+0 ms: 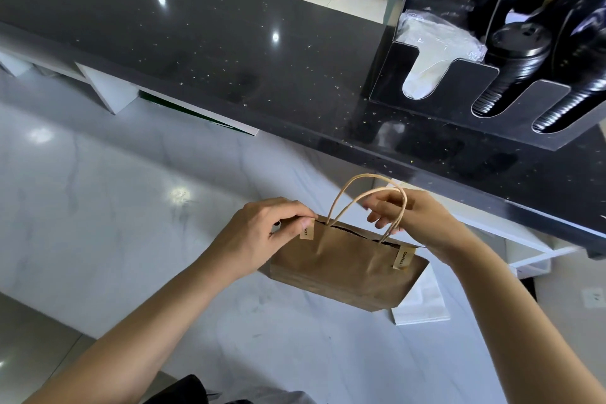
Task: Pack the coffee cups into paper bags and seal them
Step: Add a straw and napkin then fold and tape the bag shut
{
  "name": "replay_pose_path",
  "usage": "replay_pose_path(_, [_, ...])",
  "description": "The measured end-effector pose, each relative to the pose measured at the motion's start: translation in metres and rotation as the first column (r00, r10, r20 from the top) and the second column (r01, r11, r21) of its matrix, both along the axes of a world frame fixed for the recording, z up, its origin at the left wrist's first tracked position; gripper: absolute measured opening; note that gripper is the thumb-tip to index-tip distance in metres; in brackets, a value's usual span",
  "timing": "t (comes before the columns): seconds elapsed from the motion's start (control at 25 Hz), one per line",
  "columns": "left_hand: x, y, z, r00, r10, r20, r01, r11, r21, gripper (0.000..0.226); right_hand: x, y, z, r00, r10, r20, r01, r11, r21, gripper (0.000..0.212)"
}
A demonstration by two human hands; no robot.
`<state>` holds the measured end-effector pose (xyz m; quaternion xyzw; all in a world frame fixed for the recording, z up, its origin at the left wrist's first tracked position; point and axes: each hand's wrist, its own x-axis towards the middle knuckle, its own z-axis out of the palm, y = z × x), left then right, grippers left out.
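Note:
A brown paper bag (pixel 344 269) with two twisted paper handles (pixel 367 193) stands on the white marble counter (pixel 114 207). Its top edges are pressed nearly together, with a thin dark gap between them. A beige sticker (pixel 402 257) is folded over the rim at the bag's right end. My left hand (pixel 262 233) pinches a second beige sticker (pixel 307 233) on the rim at the left end. Above the bag's mouth, my right hand (pixel 406 216) hovers by the handles with curled fingers touching one loop. The bag's contents are hidden.
A raised black speckled counter (pixel 213 52) runs across the back. On it, at the right, a black acrylic dispenser (pixel 485 82) holds stacks of black lids (pixel 515 52) and a plastic-wrapped white stack (pixel 433 46). A flat white paper item (pixel 423 305) lies behind the bag.

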<state>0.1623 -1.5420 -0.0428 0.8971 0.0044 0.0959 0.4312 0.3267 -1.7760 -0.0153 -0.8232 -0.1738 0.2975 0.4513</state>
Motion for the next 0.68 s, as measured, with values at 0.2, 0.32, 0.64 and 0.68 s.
replay_pose_path(0.2, [0.003,0.001,-0.006,0.999,0.013,0.036,-0.017,0.995,0.095,0.022,-0.03,-0.036,-0.008,0.966,-0.253,0.055,0.243,0.959,0.148,0.015])
replay_pose_path(0.32, [0.003,0.002,-0.008,0.999,0.003,0.031,-0.006,0.996,0.089,0.009,-0.049,-0.049,-0.015,0.936,-0.35,0.043,0.334,0.918,0.214,0.017])
replay_pose_path(0.64, [0.006,0.005,-0.016,1.0,0.017,-0.004,-0.017,0.999,0.044,0.016,-0.079,-0.064,-0.049,0.87,-0.489,-0.062,0.48,0.814,0.326,0.045])
replay_pose_path(0.68, [0.006,0.004,-0.017,1.0,0.012,-0.001,-0.012,1.0,0.022,0.018,-0.081,-0.065,-0.052,0.865,-0.497,-0.064,0.487,0.803,0.344,0.044])
